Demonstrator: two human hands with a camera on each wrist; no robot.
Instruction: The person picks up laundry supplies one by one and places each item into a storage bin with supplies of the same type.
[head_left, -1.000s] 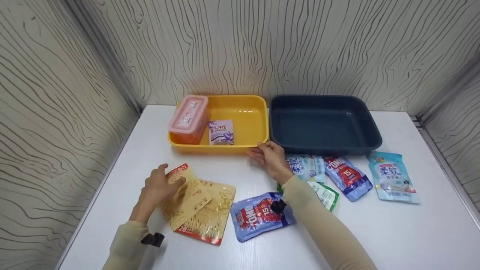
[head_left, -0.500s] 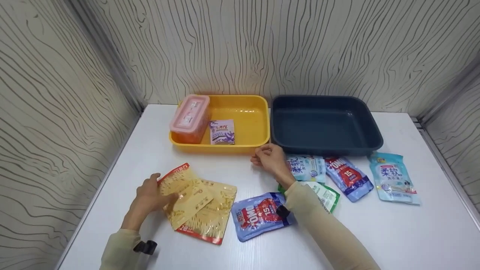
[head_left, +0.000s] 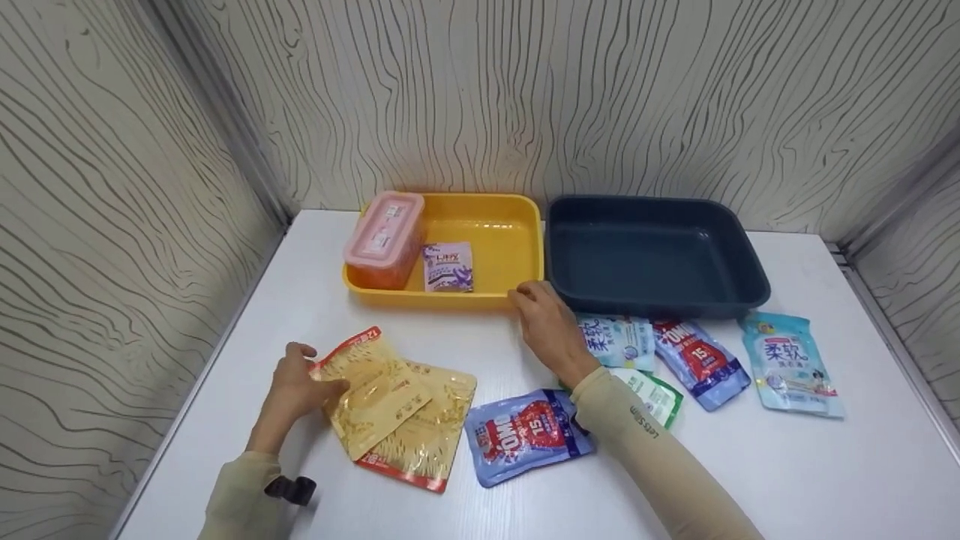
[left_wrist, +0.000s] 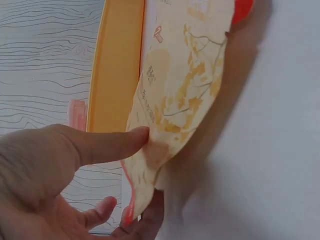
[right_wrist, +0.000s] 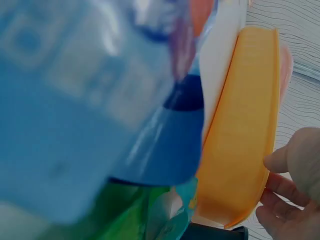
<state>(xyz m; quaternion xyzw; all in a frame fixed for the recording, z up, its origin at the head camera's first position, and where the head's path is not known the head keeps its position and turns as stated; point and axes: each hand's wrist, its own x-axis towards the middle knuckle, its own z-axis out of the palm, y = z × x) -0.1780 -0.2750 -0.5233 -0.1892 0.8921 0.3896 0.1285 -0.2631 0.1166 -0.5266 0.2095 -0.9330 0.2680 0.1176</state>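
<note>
My left hand (head_left: 296,386) pinches the near-left edge of a gold pouch (head_left: 367,397) with red bands, thumb on one face and fingers behind. In the left wrist view, this pouch (left_wrist: 175,90) tilts up off the white table and casts a shadow. Under it lies a second gold pouch (head_left: 427,442). My right hand (head_left: 551,330) is at the front right corner of a yellow tray (head_left: 442,300), fingers bent. The right wrist view has its thumb and fingertips at the rim of the tray (right_wrist: 240,135). A pink-lidded box (head_left: 386,236) and a small purple packet (head_left: 448,266) sit inside.
A dark blue tray (head_left: 656,259) stands right of the yellow one. Before it lie light-blue pouches (head_left: 795,367), blue OMO pouches (head_left: 525,435) and a green-and-white pouch (head_left: 652,397), partly under my right sleeve. Patterned walls (head_left: 480,90) enclose the table.
My left hand has moved a little left and down and now pinches the gold pouch's edge. My right hand's fingers have bent in at the yellow tray's corner. The trays stay put.
</note>
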